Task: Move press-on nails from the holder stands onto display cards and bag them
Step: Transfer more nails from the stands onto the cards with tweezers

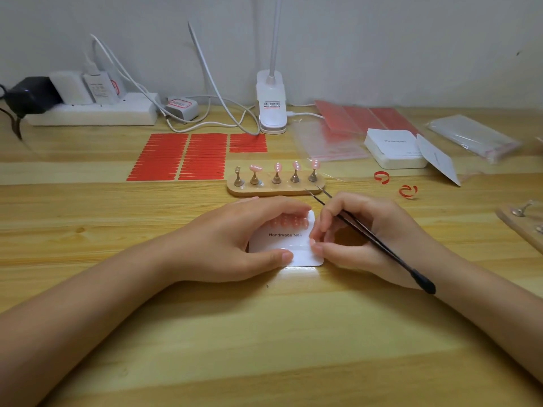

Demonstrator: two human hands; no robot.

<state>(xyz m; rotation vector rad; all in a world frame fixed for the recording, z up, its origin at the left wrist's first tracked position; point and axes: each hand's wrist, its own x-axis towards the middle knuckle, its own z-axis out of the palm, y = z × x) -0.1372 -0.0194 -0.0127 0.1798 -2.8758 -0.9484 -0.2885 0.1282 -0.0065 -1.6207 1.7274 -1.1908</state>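
A white display card point(305, 257) printed "Handmade Nail" lies flat on the table, with a row of pink nails point(289, 221) stuck along its top. My left hand point(235, 239) pins the card down, fingers over the nails and thumb on the lower edge. My right hand point(361, 233) holds black tweezers point(379, 245) across the palm while its fingertips touch the card's right edge at a clear tape strip. Behind, a wooden holder stand point(276, 189) carries five metal pegs; the leftmost peg is bare, the others bear pink nails point(295, 165).
Red adhesive strip sheets point(179, 157) lie back left. Clear bags point(329, 142), a stack of white cards point(393, 148) and more bags point(473, 136) sit back right. Two curled red backing strips point(408, 191) lie right of the stand. Another wooden stand point(526, 221) at far right. A lamp base point(271, 104) and power strip point(91, 113) stand by the wall.
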